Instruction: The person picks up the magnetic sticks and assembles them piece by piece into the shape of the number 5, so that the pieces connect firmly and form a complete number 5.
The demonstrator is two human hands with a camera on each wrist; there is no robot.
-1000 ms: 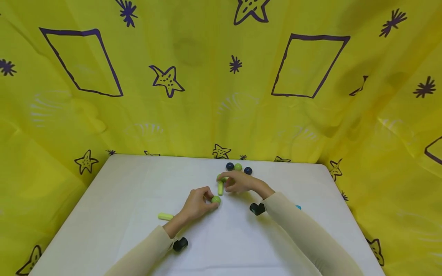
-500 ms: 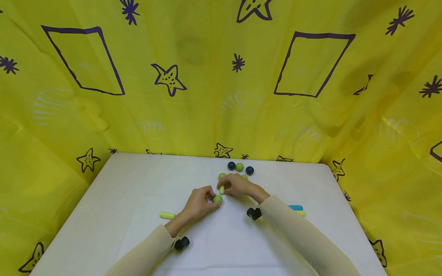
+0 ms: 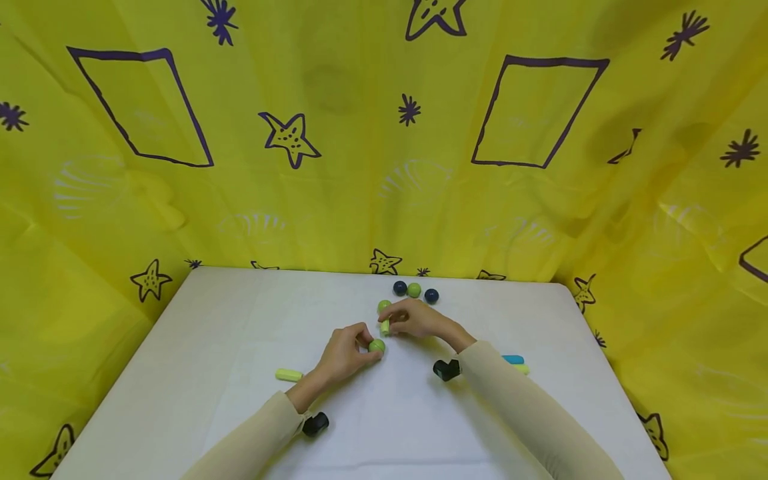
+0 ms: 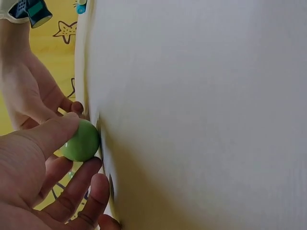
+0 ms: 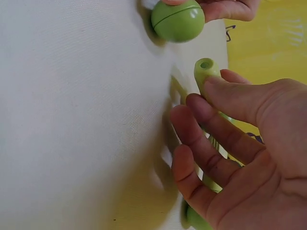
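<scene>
Between the thumb and fingers of my left hand [image 3: 347,355], a green ball [image 3: 377,346] is pinched just at the white table; the left wrist view shows the thumb on top of this ball [image 4: 82,141]. My right hand [image 3: 414,319] pinches a short pale green rod [image 3: 385,328], one end of which points toward the held ball. A hole shows in that rod end [image 5: 206,65] in the right wrist view, and a small gap separates it from the ball [image 5: 178,21]. Just beyond the rod sits another green ball [image 3: 384,306], partly behind the right fingers.
Farther back on the table [image 3: 252,313] stand a dark blue ball [image 3: 400,288], a green ball [image 3: 414,290] and another dark blue ball [image 3: 431,295]. A pale green rod [image 3: 289,375] lies left; a blue rod [image 3: 513,359] and a pale green rod [image 3: 522,369] lie right, partly behind the sleeve.
My right hand has come down from around the farther green ball to the pale green rod and now pinches it. The left hand stays on its ball. The rods at right show more.
</scene>
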